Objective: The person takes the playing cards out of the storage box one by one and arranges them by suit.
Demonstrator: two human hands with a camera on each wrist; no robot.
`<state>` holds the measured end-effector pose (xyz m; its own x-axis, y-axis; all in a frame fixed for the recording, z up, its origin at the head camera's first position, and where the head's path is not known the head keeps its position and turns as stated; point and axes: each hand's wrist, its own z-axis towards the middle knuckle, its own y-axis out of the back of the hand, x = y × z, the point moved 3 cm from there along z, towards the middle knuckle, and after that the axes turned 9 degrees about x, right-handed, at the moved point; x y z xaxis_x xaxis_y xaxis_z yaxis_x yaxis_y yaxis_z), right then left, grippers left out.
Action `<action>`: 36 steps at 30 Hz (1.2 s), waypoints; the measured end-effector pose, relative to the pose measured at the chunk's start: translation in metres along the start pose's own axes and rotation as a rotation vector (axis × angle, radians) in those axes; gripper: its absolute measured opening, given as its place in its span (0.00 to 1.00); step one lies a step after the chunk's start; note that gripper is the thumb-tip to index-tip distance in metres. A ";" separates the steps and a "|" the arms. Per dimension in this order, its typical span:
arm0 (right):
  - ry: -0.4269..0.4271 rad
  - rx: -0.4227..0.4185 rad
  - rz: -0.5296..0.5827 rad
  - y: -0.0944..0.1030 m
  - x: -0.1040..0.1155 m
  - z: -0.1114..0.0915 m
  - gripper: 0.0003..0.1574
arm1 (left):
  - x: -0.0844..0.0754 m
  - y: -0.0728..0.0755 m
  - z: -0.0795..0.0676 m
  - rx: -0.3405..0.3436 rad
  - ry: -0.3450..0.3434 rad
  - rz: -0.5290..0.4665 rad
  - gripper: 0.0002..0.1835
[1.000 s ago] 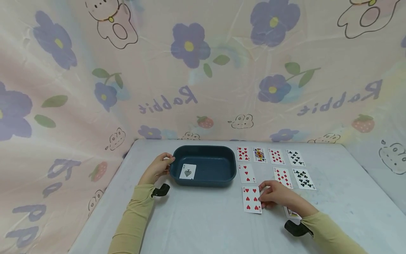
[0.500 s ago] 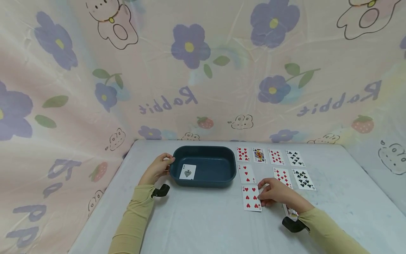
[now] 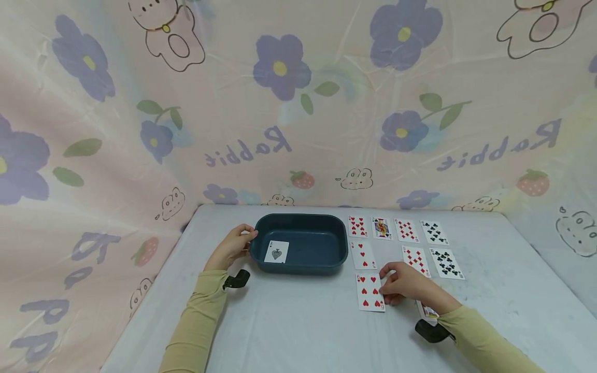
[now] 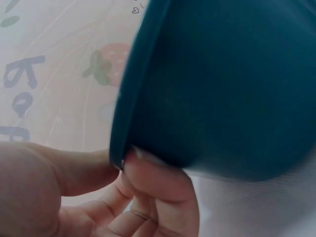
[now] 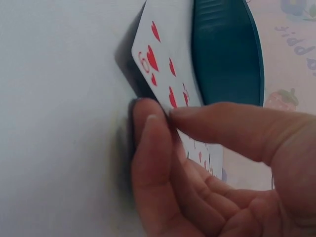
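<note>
My left hand (image 3: 230, 247) pinches the left rim of a dark teal rectangular tray (image 3: 317, 268), thumb on one side and fingers on the other in the left wrist view. Inside the tray, at its left, lies an ace of spades (image 3: 276, 252). To the right of the tray, my right hand (image 3: 408, 285) pinches the right edge of a six of hearts (image 3: 370, 293). The right wrist view shows this playing card (image 5: 157, 54) tilted, one edge lifted off the table. Just behind it a three of hearts (image 3: 363, 255) lies face up.
Face-up cards lie in rows at the right: a heart card (image 3: 358, 226), a face card (image 3: 382, 228), diamond cards (image 3: 407, 230) and club cards (image 3: 446, 263). Another face card (image 3: 426, 312) is partly hidden under the right wrist. A patterned curtain (image 3: 317, 129) stands behind the white table (image 3: 289, 326).
The right hand with the six of hearts has shifted very slightly away from the table's front since a second ago. The left hand and tray stay put.
</note>
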<state>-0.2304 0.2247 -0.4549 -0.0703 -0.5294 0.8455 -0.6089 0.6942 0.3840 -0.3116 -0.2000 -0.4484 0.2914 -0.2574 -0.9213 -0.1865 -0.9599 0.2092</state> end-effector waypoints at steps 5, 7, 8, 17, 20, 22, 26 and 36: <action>-0.016 -0.005 -0.009 0.000 0.002 0.001 0.19 | -0.001 0.001 -0.002 0.006 -0.014 -0.004 0.09; -0.018 -0.003 -0.011 0.000 0.003 0.002 0.19 | -0.002 0.002 -0.002 0.008 -0.019 -0.007 0.09; -0.014 -0.003 -0.012 0.000 0.003 0.002 0.18 | -0.002 0.002 -0.003 0.009 -0.020 -0.006 0.09; 0.092 0.031 -0.062 0.020 0.031 0.007 0.17 | -0.003 0.004 -0.002 0.023 -0.009 0.001 0.10; 0.169 0.057 -0.104 0.027 0.054 0.015 0.18 | -0.003 0.006 -0.003 0.027 -0.005 0.012 0.10; 0.228 0.073 -0.135 0.030 0.070 0.024 0.20 | -0.004 0.008 -0.004 0.025 -0.001 0.015 0.11; 0.315 0.124 -0.166 0.026 0.102 0.046 0.24 | -0.004 0.009 -0.004 0.024 0.007 0.003 0.11; 0.369 0.282 -0.157 0.008 0.143 0.106 0.30 | -0.005 0.003 -0.003 0.043 -0.018 -0.009 0.10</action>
<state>-0.3290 0.1025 -0.3700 0.2933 -0.3736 0.8800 -0.7836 0.4333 0.4452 -0.3111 -0.2024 -0.4425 0.2762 -0.2466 -0.9289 -0.2243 -0.9564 0.1872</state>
